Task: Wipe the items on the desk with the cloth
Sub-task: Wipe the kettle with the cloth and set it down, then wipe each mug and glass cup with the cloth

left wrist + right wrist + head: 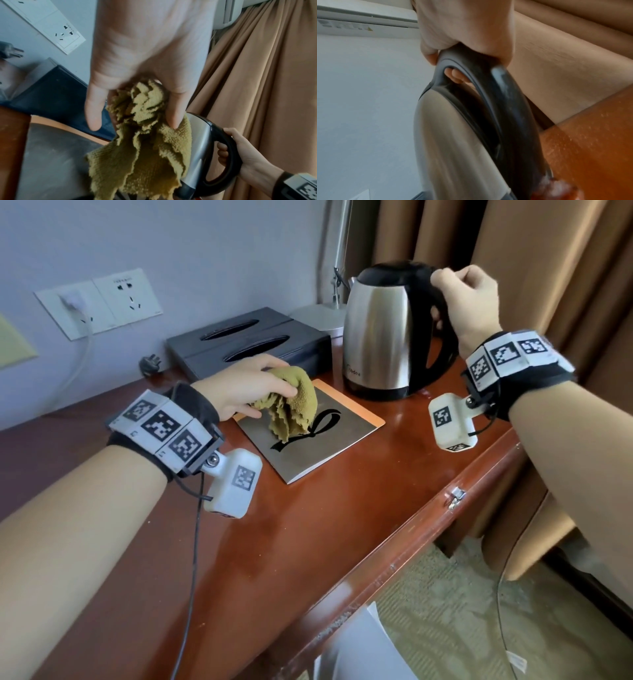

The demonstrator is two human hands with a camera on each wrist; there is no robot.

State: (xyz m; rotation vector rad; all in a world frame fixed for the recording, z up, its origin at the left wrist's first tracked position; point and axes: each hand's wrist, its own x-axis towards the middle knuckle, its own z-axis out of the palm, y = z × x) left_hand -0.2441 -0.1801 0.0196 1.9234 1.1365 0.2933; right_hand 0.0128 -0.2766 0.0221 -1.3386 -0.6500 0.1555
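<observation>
Near desk [342, 525] edge, L hand [239, 388] grips cloth [291, 405], R hand [469, 299] grips kettle [380, 337] handle.

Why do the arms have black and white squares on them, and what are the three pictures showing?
Those squares are markers on bands a person wears on both wrists. A small white camera hangs under each band, and a third camera sits on the person's head, so one picture looks down from the head and the other two look along each hand.

The left hand holds a bunched green cloth just above a booklet that lies flat on the wooden desk. The right hand has its fingers wrapped round the black handle of a shiny kettle, which stands behind the booklet. A dark tissue box sits by the wall. The blurry right wrist picture shows that handle from very close.
</observation>
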